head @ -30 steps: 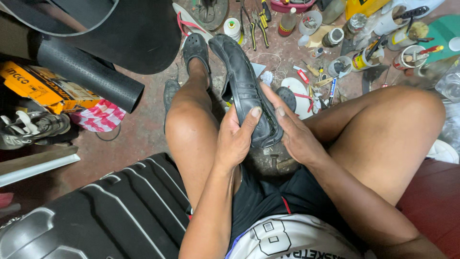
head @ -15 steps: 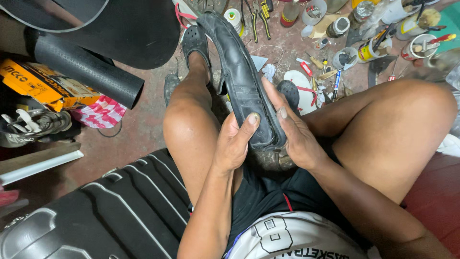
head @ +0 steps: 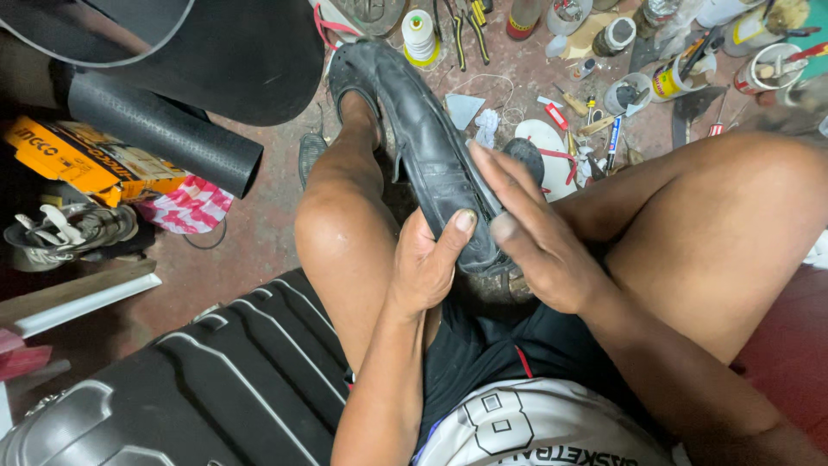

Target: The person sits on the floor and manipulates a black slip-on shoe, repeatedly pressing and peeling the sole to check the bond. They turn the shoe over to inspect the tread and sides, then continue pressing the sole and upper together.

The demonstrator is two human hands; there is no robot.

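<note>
Reddish floor (head: 259, 242); orange box (head: 86, 160) far left; left hand (head: 427, 267), right hand (head: 539, 246) both grasping black shoe (head: 427, 142).

Shoe (head: 423, 129): black, worn grey along the scuffed upper. Rubber roll (head: 164, 134): black, finely textured. Cardboard box (head: 82, 155): orange-yellow with black. Cloth (head: 191, 207): pink-and-white pattern. Thread spool (head: 420, 34): white on yellow-green base. Shorts (head: 483, 354): black, red trim. Floor (head: 259, 233): reddish-brown.

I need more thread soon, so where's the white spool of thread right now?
In the head view, the white spool of thread stands on the floor at top centre, just beyond the toe of the black shoe, with pliers to its right.
</note>
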